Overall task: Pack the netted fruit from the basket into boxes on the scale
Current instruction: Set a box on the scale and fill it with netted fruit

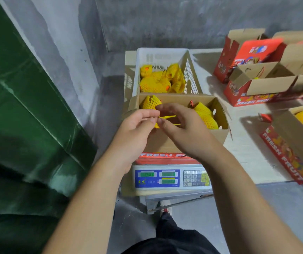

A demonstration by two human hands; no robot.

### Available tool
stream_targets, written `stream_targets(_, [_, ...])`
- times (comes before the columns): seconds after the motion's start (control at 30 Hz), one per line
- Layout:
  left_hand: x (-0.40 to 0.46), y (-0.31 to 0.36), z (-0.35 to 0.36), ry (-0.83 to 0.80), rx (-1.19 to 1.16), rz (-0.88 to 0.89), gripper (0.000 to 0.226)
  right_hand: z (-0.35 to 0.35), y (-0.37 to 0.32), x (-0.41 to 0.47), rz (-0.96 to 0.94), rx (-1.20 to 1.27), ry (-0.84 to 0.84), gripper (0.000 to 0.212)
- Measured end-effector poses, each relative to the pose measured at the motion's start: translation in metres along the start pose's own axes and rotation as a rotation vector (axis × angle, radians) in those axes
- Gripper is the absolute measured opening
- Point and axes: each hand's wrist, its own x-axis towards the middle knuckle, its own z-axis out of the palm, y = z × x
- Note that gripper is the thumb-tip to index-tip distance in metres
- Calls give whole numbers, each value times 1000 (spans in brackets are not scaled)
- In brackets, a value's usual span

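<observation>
An open cardboard box stands on the digital scale. Inside it lie netted fruits in yellow foam netting, one at the far left and one at the right. Behind the box, a white plastic basket holds several more netted fruits. Both hands hover over the box. My left hand and my right hand pinch an empty yellow foam net stretched between them.
Red "Fresh Fruit" boxes with open flaps stand on the white table at the right. Another open box at the right edge holds bare oranges. A green tarp fills the left side, with a grey wall behind.
</observation>
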Motion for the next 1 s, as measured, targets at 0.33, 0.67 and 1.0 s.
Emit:
stream_targets(0.33, [224,35,23,-86,326,96,17,-84,91,190,11,-198,-20,30])
stream_targets(0.67, [452,-65,23,-126,1065,-182,39,-70,286,397,289,-763,-469,67])
stream_targets(1.0, [527,-136,42,-124,1479,-348,90,-40,346,430,308,-872,-365,60])
